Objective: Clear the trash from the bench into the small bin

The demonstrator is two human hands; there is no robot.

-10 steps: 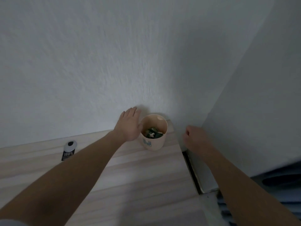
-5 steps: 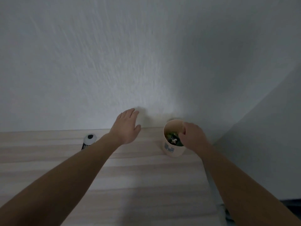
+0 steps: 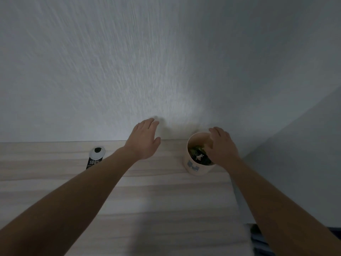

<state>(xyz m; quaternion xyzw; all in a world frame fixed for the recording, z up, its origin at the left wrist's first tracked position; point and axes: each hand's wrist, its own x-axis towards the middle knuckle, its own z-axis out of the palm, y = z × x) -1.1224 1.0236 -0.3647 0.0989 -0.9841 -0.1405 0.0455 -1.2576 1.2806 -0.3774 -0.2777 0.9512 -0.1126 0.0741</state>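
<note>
- Right hand (image 3: 222, 147) hangs over the bin (image 3: 193, 166), fingers loose, nothing visibly pinched; probably dropping trash.
- Left hand (image 3: 143, 140) is flat, fingers straight, empty; a tube (image 3: 95, 157) lies left of it, likely next.

Textured white back wall (image 3: 129, 61); smooth grey side wall (image 3: 304, 154) at right; pale wood-grain bench (image 3: 166, 200) below; dim light.
</note>
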